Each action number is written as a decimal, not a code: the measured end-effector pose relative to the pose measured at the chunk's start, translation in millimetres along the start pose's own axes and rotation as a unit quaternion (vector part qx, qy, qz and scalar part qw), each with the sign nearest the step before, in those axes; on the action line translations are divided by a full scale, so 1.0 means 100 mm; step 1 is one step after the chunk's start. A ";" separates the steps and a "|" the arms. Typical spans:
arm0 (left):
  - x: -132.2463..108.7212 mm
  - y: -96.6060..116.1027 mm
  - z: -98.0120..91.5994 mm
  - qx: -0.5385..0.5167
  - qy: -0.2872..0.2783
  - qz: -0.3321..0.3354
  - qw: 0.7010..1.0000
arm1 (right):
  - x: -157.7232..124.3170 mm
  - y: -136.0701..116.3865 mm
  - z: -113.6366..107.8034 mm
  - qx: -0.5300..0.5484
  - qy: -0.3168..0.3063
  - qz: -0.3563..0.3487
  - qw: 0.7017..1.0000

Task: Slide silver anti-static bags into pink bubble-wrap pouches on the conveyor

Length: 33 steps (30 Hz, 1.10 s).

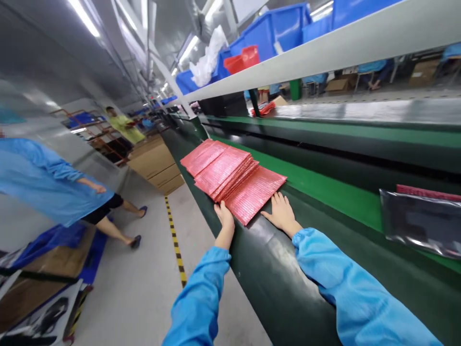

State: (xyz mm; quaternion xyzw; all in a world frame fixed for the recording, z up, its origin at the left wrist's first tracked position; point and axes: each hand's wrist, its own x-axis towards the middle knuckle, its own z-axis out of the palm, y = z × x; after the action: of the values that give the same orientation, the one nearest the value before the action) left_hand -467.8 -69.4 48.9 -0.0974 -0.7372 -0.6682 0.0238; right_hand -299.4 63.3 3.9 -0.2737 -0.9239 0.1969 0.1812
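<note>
Several pink bubble mailers (223, 168) lie fanned out in an overlapping pile on the dark green work surface (273, 283). My left hand (225, 218) is at the near left edge of the pile, its fingers curled at the mailers and partly hidden by them. My right hand (281, 211) rests beside the right corner of the nearest mailer (255, 194), fingers spread and palm down, holding nothing. Both arms wear blue sleeves.
A black plastic package (421, 221) lies at the right. Blue bins (273, 29) and a red bin (242, 59) stand on the shelf above. Cardboard boxes (153, 161) stand beyond the aisle. A person in blue (46, 178) walks at the left.
</note>
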 end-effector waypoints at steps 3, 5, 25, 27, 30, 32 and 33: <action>-0.67 -0.07 0.12 0.036 -0.024 0.009 0.999 | -0.21 0.22 -0.20 0.014 -0.006 -0.010 1.000; -1.14 -0.09 0.24 0.054 -0.105 0.072 0.990 | -0.40 0.43 -0.36 0.024 -0.002 -0.008 1.000; -3.11 0.75 2.64 0.021 -0.519 0.086 0.850 | -3.36 2.43 -2.16 0.009 0.375 0.308 0.874; -3.06 0.74 2.63 0.020 -0.514 0.067 0.855 | -3.31 2.51 -2.26 0.028 0.398 0.328 0.856; -3.01 0.76 2.62 0.013 -0.528 0.030 0.848 | -3.24 2.40 -2.26 0.072 0.410 0.324 0.850; -3.04 0.77 2.62 -0.002 -0.554 -0.002 0.833 | -3.21 2.23 -2.19 0.120 0.405 0.321 0.848; -3.07 0.77 2.62 -0.012 -0.567 -0.021 0.824 | -3.20 2.15 -2.14 0.149 0.397 0.322 0.846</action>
State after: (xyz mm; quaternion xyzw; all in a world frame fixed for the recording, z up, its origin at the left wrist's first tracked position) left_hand -128.3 162.2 45.8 -0.4440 -0.6148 -0.5043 -0.4130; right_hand 140.1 101.4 14.8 -0.5807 -0.5922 0.2539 0.4976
